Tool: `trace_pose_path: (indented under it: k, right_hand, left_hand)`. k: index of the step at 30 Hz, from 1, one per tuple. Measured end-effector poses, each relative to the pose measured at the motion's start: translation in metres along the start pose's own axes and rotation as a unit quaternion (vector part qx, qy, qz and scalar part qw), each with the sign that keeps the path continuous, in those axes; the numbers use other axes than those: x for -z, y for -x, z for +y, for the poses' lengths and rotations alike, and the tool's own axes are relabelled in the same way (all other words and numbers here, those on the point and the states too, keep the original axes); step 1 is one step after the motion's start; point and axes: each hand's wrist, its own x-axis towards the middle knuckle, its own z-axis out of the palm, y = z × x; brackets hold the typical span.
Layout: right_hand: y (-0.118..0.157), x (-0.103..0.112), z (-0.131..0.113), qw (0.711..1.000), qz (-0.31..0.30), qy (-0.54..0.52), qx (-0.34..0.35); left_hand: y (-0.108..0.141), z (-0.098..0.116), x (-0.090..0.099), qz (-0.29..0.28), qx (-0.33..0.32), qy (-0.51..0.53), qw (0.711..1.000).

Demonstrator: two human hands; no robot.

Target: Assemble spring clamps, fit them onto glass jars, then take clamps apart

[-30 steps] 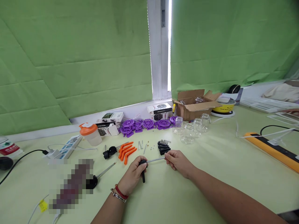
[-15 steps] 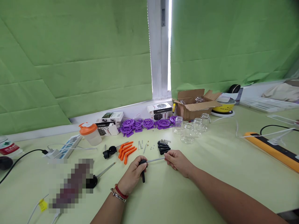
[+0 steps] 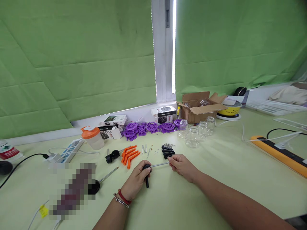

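Note:
My left hand [image 3: 140,175] is closed around a black plastic piece [image 3: 147,182], part of which sticks out below the fingers. From that piece a thin metal rod [image 3: 160,164] runs to the right. My right hand [image 3: 181,166] pinches the rod's far end between thumb and fingertips; whether a smaller part is also held there is hidden. Black tubes [image 3: 166,150] lie just beyond the right hand, with springs [image 3: 170,145] behind them. Orange handles [image 3: 130,156] and a few metal pins [image 3: 145,148] lie beyond my left hand.
Two similar black pieces with rods [image 3: 94,187] lie to the left. Purple plastic parts [image 3: 152,127], clear glass jars [image 3: 192,137] and an open cardboard box [image 3: 200,110] stand along the back. An orange-lidded shaker cup [image 3: 96,142] is left; an orange power strip [image 3: 278,155] is right.
Both hands stay nearly in place on the black piece and rod. The right fingertips have shifted very slightly at the rod's end.

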Motion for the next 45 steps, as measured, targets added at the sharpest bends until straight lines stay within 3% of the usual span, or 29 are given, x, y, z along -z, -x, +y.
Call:
trace_pose_path:
  k: [23,32,39,45]
  right_hand:
    - [0.0018,-0.0032,0.0023,0.997,0.023,0.074,0.025]
    - [0.005,-0.0017,-0.0076,1.0,-0.013,-0.008,-0.017]
    - [0.0037,0.0031,-0.0008,0.995,-0.029,-0.098,0.018]
    - [0.0037,0.004,0.002,0.996,-0.046,-0.068,0.032]
  left_hand:
    - [0.0016,0.0038,-0.0033,-0.005,-0.001,0.013,1.0]
    - [-0.0004,0.0021,-0.0012,0.01,-0.001,0.008,1.0]
    - [-0.0011,0.0007,0.0004,0.014,0.001,0.002,1.0]
    - [-0.0009,0.0004,-0.0005,0.018,0.008,0.01,1.0]
